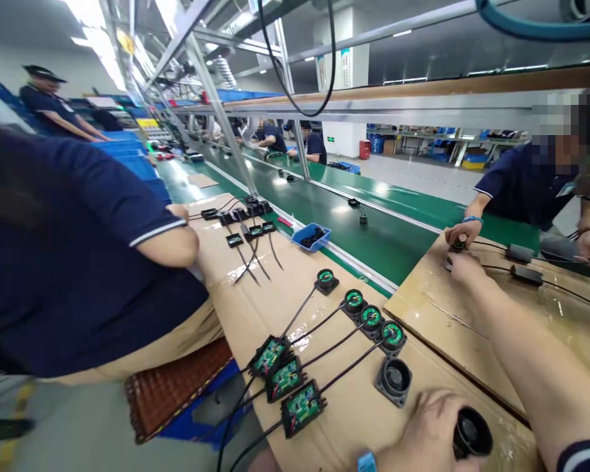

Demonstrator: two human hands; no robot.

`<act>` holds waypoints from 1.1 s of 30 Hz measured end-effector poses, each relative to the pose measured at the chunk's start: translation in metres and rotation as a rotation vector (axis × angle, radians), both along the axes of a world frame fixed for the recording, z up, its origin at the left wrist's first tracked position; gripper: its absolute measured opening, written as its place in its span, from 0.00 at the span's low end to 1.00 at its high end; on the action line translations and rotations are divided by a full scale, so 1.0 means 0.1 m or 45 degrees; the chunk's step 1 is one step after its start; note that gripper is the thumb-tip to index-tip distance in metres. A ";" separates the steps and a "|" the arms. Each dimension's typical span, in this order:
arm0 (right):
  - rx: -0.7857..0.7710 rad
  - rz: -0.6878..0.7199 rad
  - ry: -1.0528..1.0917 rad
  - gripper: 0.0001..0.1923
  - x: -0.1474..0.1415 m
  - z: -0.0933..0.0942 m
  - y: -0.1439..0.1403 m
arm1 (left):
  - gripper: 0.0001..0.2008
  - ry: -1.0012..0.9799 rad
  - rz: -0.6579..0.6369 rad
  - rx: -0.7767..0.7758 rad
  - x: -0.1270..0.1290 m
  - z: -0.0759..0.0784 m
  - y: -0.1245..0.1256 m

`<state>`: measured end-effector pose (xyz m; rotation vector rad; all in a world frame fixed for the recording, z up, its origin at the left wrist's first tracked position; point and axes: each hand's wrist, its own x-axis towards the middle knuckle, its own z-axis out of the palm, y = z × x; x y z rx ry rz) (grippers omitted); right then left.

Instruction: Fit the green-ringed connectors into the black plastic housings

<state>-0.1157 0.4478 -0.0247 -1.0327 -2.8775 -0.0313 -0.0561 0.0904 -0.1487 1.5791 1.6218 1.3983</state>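
left hand [430, 432]: down at 6 o'clock, fingers curled round a black round housing [472, 432], gripping it right on the cardboard sheet [344, 419].
loose housing: a second black housing [394, 379] sits just beside the left hand at about 11 o'clock from it, open side up, nobody touching it.
circuit boards: three green boards in black cases [286, 379] lie at 9 o'clock of that housing, each with a black cable running up to 1 o'clock.
round units: four green-faced round units [371, 316] sit in a row at the cable ends, near the edge of the green conveyor belt [388, 239].
right hand [465, 267]: arm stretches out to 1 o'clock across a second cardboard panel [452, 328]; fingers bent over a small dark part, can't tell if it's actually pinched.
co-worker's hand [462, 231]: touching the same spot from across the belt, blue wristband on.
person on the left: dark blue sleeve [142, 223] at 9 o'clock, arm over more black units farther up.
blue tray [311, 236]: sits at the belt edge, 12 o'clock, dark bits inside.
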 end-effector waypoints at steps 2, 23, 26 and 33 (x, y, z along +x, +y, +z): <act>-0.048 -0.052 -0.069 0.20 0.11 0.01 -0.10 | 0.32 0.006 0.008 -0.030 -0.01 0.07 -0.02; -0.454 0.079 0.204 0.28 2.29 0.17 -3.95 | 0.31 0.178 0.398 0.050 -0.22 0.35 -1.24; -0.509 0.015 0.062 0.28 2.20 -0.08 -4.07 | 0.34 0.230 0.340 0.051 -0.22 0.35 -1.27; -0.732 0.189 0.262 0.27 2.30 -0.13 -3.95 | 0.30 0.257 0.215 -0.019 -0.22 0.29 -1.30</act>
